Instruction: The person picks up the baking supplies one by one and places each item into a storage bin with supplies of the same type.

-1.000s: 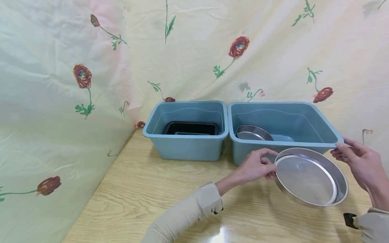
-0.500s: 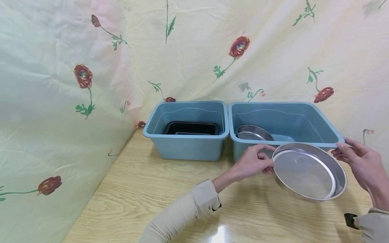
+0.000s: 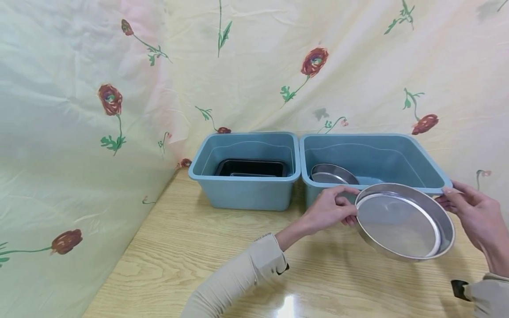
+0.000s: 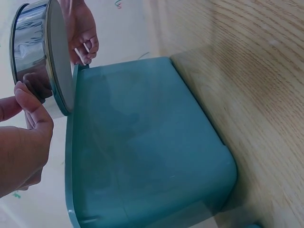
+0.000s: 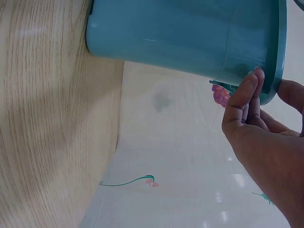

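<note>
My left hand pinches the left rim of a round, shallow metal cake pan. The pan is held tilted in the air before the front wall of the right blue tub, its inside facing me. In the left wrist view the pan's shiny side shows beyond my thumb and fingers. At that tub's front right corner, my right hand grips the rim, thumb on top and fingers under it, as the right wrist view also shows. A second metal pan leans inside the tub, partly hidden by the front wall.
Left of it, rim against rim, stands another blue tub with a black rectangular pan inside. Both tubs are on a wood-grain table. A flowered cloth hangs behind and at the left.
My left hand has raised the cake pan slightly, up toward the tub's front rim. My right hand stays on the tub's corner.
</note>
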Available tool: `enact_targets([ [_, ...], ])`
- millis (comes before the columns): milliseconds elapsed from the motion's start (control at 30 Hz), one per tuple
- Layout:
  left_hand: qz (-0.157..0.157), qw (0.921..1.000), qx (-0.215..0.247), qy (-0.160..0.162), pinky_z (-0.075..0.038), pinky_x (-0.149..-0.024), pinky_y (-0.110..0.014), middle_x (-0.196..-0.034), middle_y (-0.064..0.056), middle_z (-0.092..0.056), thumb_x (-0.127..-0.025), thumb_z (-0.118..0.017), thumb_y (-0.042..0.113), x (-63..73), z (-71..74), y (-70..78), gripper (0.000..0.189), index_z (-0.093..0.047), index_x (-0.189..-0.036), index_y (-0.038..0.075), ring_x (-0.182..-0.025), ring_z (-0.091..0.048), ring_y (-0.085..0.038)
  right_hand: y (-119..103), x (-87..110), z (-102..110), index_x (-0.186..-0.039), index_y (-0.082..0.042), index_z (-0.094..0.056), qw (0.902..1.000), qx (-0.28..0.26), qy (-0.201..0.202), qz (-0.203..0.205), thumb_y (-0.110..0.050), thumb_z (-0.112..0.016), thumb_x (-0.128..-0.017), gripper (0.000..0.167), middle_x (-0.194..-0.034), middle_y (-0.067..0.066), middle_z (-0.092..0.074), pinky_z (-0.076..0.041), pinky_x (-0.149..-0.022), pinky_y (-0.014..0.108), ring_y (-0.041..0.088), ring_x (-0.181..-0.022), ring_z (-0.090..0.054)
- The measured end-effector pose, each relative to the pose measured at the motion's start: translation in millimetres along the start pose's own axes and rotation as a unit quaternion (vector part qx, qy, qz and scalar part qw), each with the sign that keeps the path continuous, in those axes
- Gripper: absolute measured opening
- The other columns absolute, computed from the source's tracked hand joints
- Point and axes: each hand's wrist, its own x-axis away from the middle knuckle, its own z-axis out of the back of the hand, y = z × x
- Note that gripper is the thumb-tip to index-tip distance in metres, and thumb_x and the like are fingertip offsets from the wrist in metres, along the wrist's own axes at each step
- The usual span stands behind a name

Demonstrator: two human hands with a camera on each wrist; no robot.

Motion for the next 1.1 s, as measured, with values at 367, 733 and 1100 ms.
enact_targets([
  [367, -0.001, 0.9998, 0.022, 0.002, -0.062, -0.066, -0.028, -0.072, -0.003, -0.067, -0.096, -0.062, -0.011, 0.5, 2.2, 7.7, 0.039, -0.060, -0.134, -0.002, -0.059, -0.063, -0.008, 1.9, -1.3, -1.0, -0.158, 0.000, -0.036, 0.9967, 0.078, 0.016, -0.018, -0.012, -0.052, -0.109, 0.053, -0.091, -0.026, -0.065, -0.047, -0.069, 0.004, -0.010, -0.079, -0.062],
  [733, -0.017, 0.9997, 0.019, 0.007, -0.061, -0.065, -0.028, -0.075, -0.008, -0.070, -0.096, -0.063, -0.010, -3.7, 8.4, 14.7, 0.038, -0.059, -0.133, -0.004, -0.059, -0.064, -0.011, 0.4, -2.2, 0.2, -0.158, 0.000, -0.034, 0.9955, 0.084, 0.021, -0.040, -0.014, -0.054, -0.108, 0.056, -0.094, -0.031, -0.062, -0.043, -0.070, 0.000, -0.014, -0.081, -0.060],
  [1100, -0.035, 0.9990, 0.008, 0.026, -0.059, -0.063, -0.024, -0.080, -0.013, -0.071, -0.097, -0.062, -0.010, -10.7, 19.8, 18.6, 0.036, -0.058, -0.133, -0.005, -0.061, -0.064, -0.009, -1.2, -0.6, -3.1, -0.157, 0.001, -0.036, 0.9964, 0.078, 0.020, -0.027, -0.011, -0.053, -0.109, 0.053, -0.093, -0.029, -0.065, -0.048, -0.068, 0.004, -0.010, -0.077, -0.063],
])
